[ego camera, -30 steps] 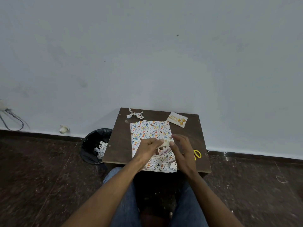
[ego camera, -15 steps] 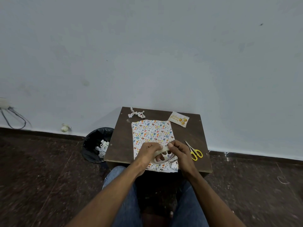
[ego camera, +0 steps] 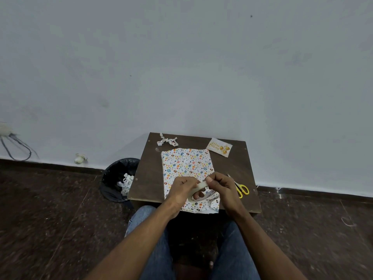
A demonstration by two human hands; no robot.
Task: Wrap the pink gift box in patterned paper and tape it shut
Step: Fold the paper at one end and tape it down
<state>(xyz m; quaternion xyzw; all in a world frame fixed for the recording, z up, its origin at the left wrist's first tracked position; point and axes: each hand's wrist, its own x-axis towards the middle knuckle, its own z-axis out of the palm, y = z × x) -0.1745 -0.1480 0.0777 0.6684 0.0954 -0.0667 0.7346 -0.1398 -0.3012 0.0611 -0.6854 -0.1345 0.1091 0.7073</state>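
1. Both hands have stayed on the tape roll (ego camera: 199, 194): left hand (ego camera: 182, 187) grips it, right hand (ego camera: 221, 183) pinches its edge.
2. The box (ego camera: 186, 168), wrapped in patterned paper, lies on the table (ego camera: 147, 178) under the hands.

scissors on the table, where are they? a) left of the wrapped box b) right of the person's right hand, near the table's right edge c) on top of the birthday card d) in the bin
b: the yellow-handled scissors lie on the table just right of the right hand.
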